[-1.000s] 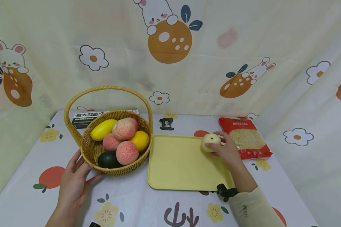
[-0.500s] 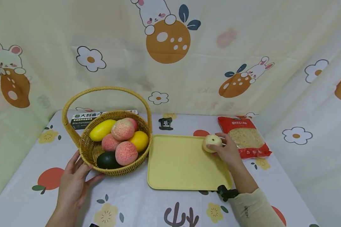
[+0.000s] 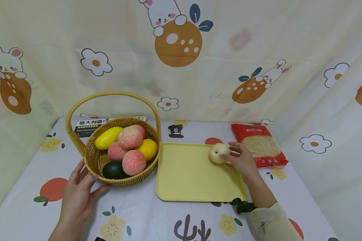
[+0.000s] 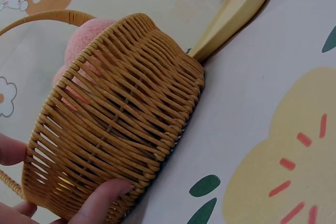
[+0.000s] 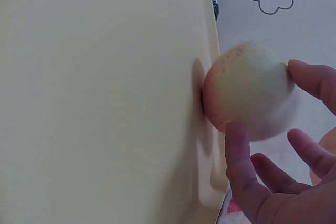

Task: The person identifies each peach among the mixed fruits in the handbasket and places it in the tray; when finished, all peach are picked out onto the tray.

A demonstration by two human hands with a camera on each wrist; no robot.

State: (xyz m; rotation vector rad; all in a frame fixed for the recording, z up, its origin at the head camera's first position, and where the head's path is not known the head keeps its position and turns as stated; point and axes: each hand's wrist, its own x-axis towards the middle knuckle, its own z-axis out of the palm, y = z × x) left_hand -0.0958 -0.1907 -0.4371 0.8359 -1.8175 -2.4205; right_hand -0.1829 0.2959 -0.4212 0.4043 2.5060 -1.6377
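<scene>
On the yellow tray (image 3: 196, 177), near its far right corner, a pale peach (image 3: 216, 151) with a reddish blush (image 5: 212, 95) lies tipped, its dark stem end facing front left. My right hand (image 3: 242, 162) has its thumb and fingertips at the peach's side, loosely spread and not wrapped round it. On the left stands a wicker basket (image 3: 125, 182) holding several pink peaches (image 3: 134, 162), a yellow mango (image 3: 109, 138), an orange-yellow fruit (image 3: 148, 149) and a dark green avocado (image 3: 114, 170). My left hand (image 3: 78, 197) rests spread fingers and thumb on the basket's outer wall.
Behind the basket lies a black and white box (image 3: 88, 127). A red noodle bag (image 3: 260, 145) is to the right of the tray, and a small black packet (image 3: 176, 131) lies behind it. A patterned curtain (image 3: 123, 67) closes off the back.
The peach has rolled a little to the left and tipped over on the tray, while my right hand has loosened from it. My left hand stays at the basket.
</scene>
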